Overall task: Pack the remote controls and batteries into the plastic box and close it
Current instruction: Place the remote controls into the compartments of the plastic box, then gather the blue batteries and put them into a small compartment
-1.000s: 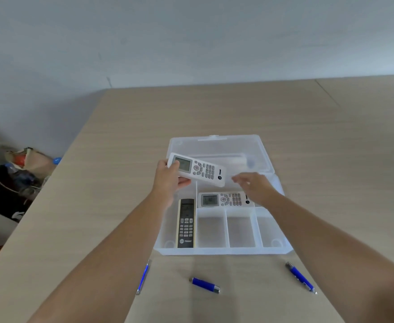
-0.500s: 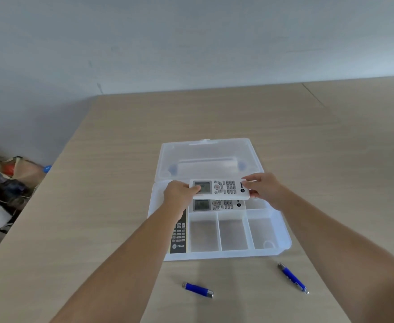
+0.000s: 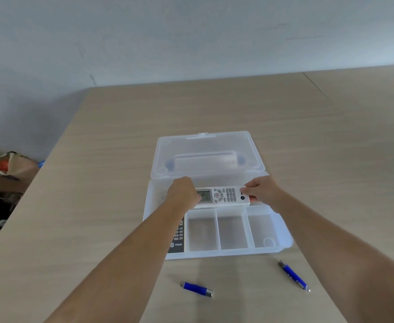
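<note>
A clear plastic box lies open on the table, its lid folded back flat. A white remote lies crosswise in the box's long rear compartment, over the spot where another white remote lay. My left hand grips its screen end and my right hand its other end. A black remote lies in the left compartment, mostly hidden by my left forearm. A blue battery lies on the table in front of the box. A blue pen-like stick lies to its right.
Three small front compartments hold nothing. The wooden table runs to a grey wall at the back; its left edge drops to a floor with bags and clutter.
Both hands have lowered the white remote from above the lid down into the rear compartment, on top of the other white remote. My right hand has taken hold of its end.
</note>
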Action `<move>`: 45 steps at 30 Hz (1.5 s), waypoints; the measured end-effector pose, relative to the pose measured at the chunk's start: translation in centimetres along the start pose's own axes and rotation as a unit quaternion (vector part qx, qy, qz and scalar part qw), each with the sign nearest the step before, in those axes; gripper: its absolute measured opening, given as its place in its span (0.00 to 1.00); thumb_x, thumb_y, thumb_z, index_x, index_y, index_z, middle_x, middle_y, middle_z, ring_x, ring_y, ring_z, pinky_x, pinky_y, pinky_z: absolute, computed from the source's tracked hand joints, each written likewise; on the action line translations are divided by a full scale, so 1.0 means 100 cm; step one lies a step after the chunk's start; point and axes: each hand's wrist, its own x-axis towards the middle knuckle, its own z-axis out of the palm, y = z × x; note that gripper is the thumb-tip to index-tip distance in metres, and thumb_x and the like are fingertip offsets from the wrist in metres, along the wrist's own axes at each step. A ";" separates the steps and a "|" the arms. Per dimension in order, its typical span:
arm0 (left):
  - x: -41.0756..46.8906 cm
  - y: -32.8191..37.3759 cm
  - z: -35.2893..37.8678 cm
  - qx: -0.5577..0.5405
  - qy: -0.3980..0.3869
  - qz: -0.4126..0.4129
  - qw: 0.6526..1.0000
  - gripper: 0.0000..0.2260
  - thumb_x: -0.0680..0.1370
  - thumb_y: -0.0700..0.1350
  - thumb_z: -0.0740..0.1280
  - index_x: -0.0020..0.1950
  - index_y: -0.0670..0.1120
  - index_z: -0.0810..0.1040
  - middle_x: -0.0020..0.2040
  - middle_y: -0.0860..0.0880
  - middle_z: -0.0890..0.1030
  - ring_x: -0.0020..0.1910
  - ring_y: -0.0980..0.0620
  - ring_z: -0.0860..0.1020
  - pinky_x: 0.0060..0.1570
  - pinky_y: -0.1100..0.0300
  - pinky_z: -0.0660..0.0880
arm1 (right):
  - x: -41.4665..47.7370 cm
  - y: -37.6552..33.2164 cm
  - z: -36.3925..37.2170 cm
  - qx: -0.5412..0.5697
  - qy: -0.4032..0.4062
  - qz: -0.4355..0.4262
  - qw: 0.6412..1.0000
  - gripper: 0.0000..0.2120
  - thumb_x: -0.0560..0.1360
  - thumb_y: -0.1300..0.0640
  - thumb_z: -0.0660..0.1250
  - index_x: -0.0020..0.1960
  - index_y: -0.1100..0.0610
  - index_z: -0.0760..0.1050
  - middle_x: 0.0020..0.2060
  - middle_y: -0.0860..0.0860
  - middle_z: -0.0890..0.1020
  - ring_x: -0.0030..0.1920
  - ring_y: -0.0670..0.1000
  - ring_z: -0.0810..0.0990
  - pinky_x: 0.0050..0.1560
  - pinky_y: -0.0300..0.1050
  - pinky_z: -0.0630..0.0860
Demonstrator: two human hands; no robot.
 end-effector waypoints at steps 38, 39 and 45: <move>-0.118 0.053 0.040 0.074 0.026 0.291 0.954 0.14 0.78 0.44 0.61 0.64 0.47 0.73 0.60 0.47 0.75 0.60 0.46 0.74 0.58 0.54 0.72 | -0.110 0.008 -0.094 -0.180 0.249 -0.128 0.943 0.10 0.76 0.58 0.62 0.49 0.61 0.80 0.46 0.58 0.84 0.46 0.58 0.79 0.43 0.43 0.70; -0.127 0.060 0.054 0.088 0.009 0.312 0.946 0.14 0.78 0.44 0.61 0.63 0.47 0.73 0.60 0.47 0.75 0.60 0.47 0.74 0.57 0.54 0.72 | -0.116 0.021 -0.103 -0.181 0.259 -0.115 0.942 0.09 0.75 0.59 0.62 0.48 0.61 0.80 0.46 0.58 0.84 0.46 0.59 0.80 0.44 0.44 0.72; -0.153 0.067 0.137 0.254 -0.079 0.384 0.884 0.14 0.78 0.38 0.59 0.63 0.42 0.74 0.61 0.46 0.73 0.56 0.42 0.78 0.47 0.54 0.72 | -0.139 0.109 -0.128 -0.203 0.255 -0.007 0.945 0.08 0.74 0.60 0.61 0.48 0.59 0.79 0.46 0.59 0.83 0.43 0.57 0.78 0.44 0.46 0.75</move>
